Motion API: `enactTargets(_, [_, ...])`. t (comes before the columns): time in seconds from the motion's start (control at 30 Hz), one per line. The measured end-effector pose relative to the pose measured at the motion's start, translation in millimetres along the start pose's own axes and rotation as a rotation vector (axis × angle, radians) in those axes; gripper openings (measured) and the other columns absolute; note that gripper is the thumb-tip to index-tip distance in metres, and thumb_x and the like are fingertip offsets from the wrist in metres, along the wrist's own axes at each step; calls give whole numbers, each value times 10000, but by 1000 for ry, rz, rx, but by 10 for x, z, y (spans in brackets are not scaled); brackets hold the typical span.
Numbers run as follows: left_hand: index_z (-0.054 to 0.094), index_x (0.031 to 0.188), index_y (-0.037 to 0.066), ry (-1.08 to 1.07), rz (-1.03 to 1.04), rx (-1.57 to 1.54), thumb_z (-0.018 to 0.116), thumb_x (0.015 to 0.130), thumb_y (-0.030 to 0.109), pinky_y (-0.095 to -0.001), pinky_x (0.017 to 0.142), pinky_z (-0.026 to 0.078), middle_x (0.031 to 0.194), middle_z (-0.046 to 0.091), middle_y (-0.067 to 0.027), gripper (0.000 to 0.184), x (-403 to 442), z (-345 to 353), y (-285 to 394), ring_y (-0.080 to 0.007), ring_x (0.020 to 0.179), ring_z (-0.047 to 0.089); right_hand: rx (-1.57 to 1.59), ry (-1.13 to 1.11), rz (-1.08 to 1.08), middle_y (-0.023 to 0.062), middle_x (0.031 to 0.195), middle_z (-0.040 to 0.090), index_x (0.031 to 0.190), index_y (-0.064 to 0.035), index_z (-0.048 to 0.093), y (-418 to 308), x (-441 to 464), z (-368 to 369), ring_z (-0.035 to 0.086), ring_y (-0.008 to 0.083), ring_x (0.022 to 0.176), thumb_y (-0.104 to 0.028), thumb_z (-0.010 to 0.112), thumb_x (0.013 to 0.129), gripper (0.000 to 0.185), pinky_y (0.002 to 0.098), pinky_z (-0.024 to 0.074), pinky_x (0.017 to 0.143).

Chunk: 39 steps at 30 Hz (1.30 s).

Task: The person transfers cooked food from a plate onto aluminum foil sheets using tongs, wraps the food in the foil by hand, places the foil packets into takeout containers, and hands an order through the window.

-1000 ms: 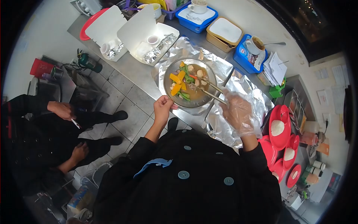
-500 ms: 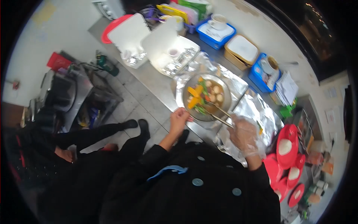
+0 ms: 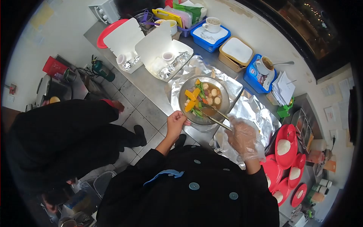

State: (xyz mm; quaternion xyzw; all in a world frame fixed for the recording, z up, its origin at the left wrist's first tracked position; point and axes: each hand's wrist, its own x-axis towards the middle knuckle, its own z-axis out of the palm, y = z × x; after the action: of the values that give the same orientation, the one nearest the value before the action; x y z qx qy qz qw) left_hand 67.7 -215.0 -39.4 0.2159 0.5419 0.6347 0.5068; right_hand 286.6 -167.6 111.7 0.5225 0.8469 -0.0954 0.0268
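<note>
Jacket (image 3: pixel 170 206): black, long-sleeved. Round grey-blue buttons (image 3: pixel 194 186) down the front in two columns. Light blue strip (image 3: pixel 163 175) on the left chest, curved, narrow; material unclear. Right hand (image 3: pixel 242 140): clear plastic glove (image 3: pixel 256 149), loose, crinkled, reaching the wrist. Left hand (image 3: pixel 176 124): ungloved. Cuffs plain black, no markings visible.

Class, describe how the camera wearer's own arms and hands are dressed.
The left hand wears no glove; the right hand is in a loose, clear, wrinkled plastic glove. Both arms have plain black sleeves that leave the wrists showing, matching a black top with round grey-blue buttons.
</note>
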Motion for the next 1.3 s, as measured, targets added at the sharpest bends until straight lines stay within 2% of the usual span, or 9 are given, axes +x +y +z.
enactTargets(0.2, [522, 740, 7, -15, -11, -2, 518, 809, 25, -248, 545, 515, 662, 583, -70, 71, -19, -9, -72, -145, 541, 597, -10, -21, 16, 125, 873, 623, 1138, -116, 529, 2, 9, 46, 610, 295, 794, -233, 611, 758, 406, 407, 476, 659])
enactTargets(0.37, [520, 744, 6, -41, -3, 11, 517, 815, 30, -247, 548, 516, 667, 586, -73, 75, -16, -25, -99, -145, 546, 598, 3, 244, 9, 115, 828, 611, 1074, -115, 558, 226, -320, -49, 599, 285, 749, -214, 641, 722, 375, 401, 468, 638])
enactTargets(0.5, [514, 742, 11, -21, -18, 64, 512, 820, 38, -241, 545, 512, 665, 584, -72, 83, -13, -90, -117, -137, 552, 593, -46, 287, 339, 132, 733, 615, 958, -123, 641, 790, -720, -72, 603, 301, 694, -266, 689, 678, 318, 408, 466, 623])
enactTargets(0.63, [509, 733, 15, -16, -11, 66, 510, 823, 42, -228, 534, 501, 649, 574, -64, 94, 20, -82, -112, -125, 541, 579, -63, 210, 430, 141, 733, 615, 916, -82, 639, 1250, -1008, 164, 606, 308, 710, -251, 690, 665, 306, 410, 466, 625])
enactTargets(0.8, [532, 778, -10, -37, -5, 34, 512, 817, 3, -238, 526, 512, 667, 587, -76, 46, 68, -67, -100, -143, 544, 599, 6, 134, 542, 151, 753, 615, 957, -59, 619, 1079, -1006, 110, 604, 319, 727, -224, 697, 644, 363, 425, 462, 632])
enactTargets(0.97, [508, 717, 18, 6, -9, 52, 516, 811, 28, -235, 524, 497, 649, 565, -60, 95, 37, 14, -43, -139, 515, 574, -37, 332, 261, 135, 806, 608, 1024, -87, 601, 569, -739, -16, 590, 317, 750, -208, 717, 648, 411, 423, 458, 645])
enactTargets(1.03, [508, 716, 17, -22, 1, 15, 514, 810, 27, -234, 534, 498, 652, 567, -60, 94, 56, 24, -39, -140, 528, 582, 75, 293, 24, 123, 806, 605, 1058, -95, 579, 362, -536, -8, 585, 312, 742, -233, 697, 678, 421, 419, 451, 654])
enactTargets(1.13, [517, 733, 8, -20, -3, 15, 504, 805, 13, -233, 541, 498, 658, 569, -60, 73, 63, 49, -12, -137, 537, 585, 23, 19, 29, 124, 833, 609, 1116, -104, 544, 40, -248, -92, 588, 308, 758, -264, 669, 708, 456, 421, 448, 670])
enactTargets(1.3, [522, 744, -2, -13, -7, 19, 501, 800, 6, -236, 544, 502, 659, 569, -61, 60, 31, 32, 3, -142, 539, 589, -12, 30, -132, 139, 809, 601, 1100, -58, 531, -20, -19, -19, 601, 301, 727, -252, 625, 736, 424, 411, 460, 610])
